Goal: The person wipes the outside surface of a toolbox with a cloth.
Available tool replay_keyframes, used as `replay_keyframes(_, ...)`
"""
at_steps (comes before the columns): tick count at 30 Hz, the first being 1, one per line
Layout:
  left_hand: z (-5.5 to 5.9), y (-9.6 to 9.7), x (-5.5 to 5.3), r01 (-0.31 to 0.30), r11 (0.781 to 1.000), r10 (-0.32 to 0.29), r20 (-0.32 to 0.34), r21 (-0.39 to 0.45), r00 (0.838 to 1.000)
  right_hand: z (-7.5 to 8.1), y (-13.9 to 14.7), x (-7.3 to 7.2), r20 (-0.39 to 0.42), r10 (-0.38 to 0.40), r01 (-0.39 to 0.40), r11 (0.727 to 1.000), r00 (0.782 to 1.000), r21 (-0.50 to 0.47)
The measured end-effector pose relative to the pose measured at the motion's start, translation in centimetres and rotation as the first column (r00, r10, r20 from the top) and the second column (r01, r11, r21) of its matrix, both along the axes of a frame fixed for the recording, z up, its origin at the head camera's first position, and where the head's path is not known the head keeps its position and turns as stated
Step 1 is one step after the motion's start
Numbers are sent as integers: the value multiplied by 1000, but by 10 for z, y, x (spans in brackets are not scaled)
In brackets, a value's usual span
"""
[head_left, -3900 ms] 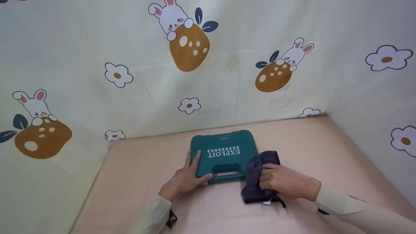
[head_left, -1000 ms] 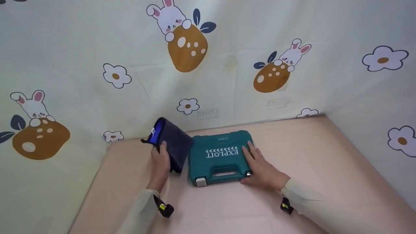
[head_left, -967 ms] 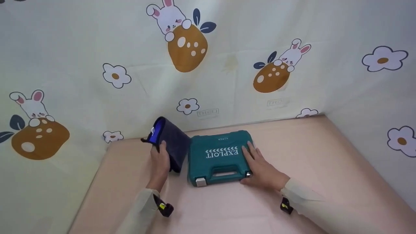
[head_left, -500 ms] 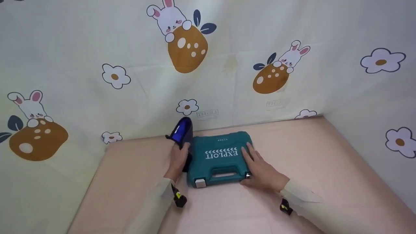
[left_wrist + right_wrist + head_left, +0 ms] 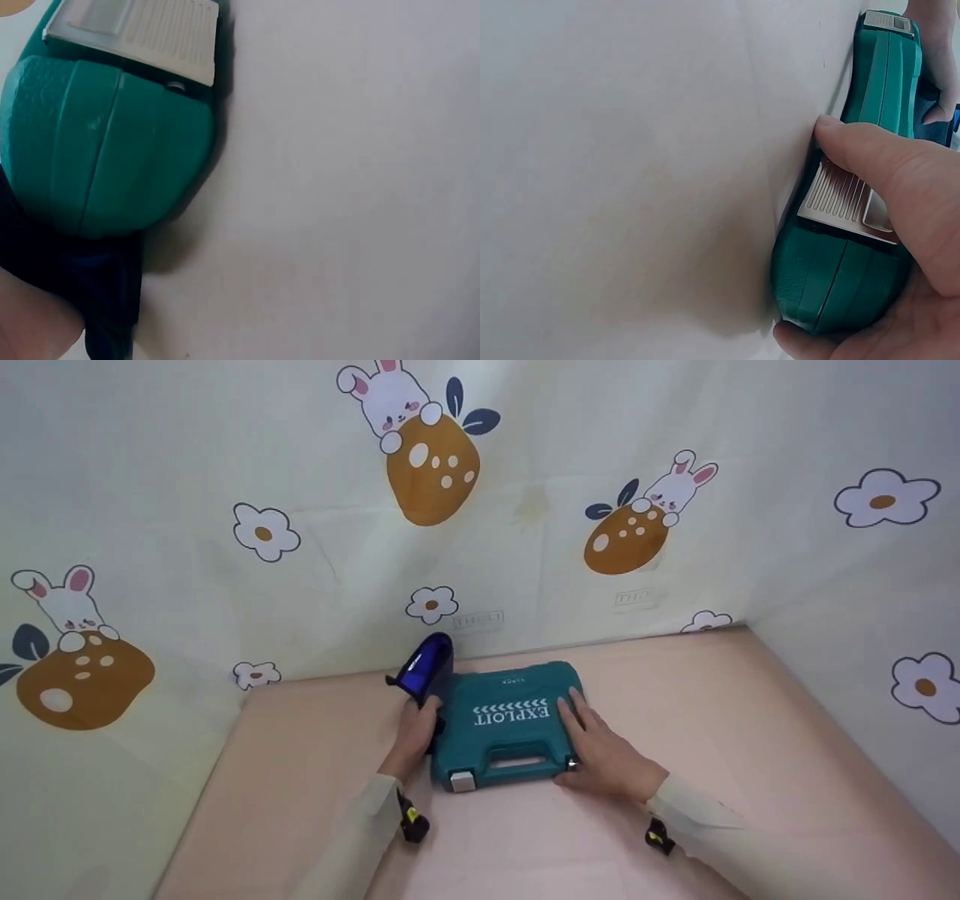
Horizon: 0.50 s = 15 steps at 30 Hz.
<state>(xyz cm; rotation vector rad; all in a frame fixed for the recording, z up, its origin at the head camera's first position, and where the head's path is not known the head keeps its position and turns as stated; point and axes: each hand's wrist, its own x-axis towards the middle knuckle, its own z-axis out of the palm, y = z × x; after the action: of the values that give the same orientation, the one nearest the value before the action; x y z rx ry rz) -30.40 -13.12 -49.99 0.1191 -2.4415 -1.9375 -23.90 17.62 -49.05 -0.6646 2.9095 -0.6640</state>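
A green plastic tool case [image 5: 517,694] marked EXPLOIT lies flat on the table, its handle and metal latches facing me. My left hand [image 5: 411,735] holds a dark navy cloth [image 5: 444,669] with a bright blue inner side, folded up against the case's left side. In the left wrist view, the cloth [image 5: 112,277] sits right at the case's rounded corner [image 5: 112,142]. My right hand [image 5: 607,754] grips the case's front right corner. Its thumb crosses the right latch [image 5: 840,199] in the right wrist view, with other fingers along the side and lid edge.
A pale pink-beige cover spreads over the tabletop [image 5: 712,720]. Behind it and at both sides hangs a light curtain [image 5: 525,555] printed with rabbits and flowers. Both wrists carry small black devices under the sleeves.
Earlier my right hand held the cloth at the case's right side; now my left hand has it. Over the last second, my left hand moved right, bringing the cloth against the case's left side.
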Motion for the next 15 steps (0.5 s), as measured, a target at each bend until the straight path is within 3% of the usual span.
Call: replay_keyframes(15, 8, -11, 9, 46, 998, -51, 96, 53, 994, -2, 1, -1, -32, 21, -21, 1000, 999, -2)
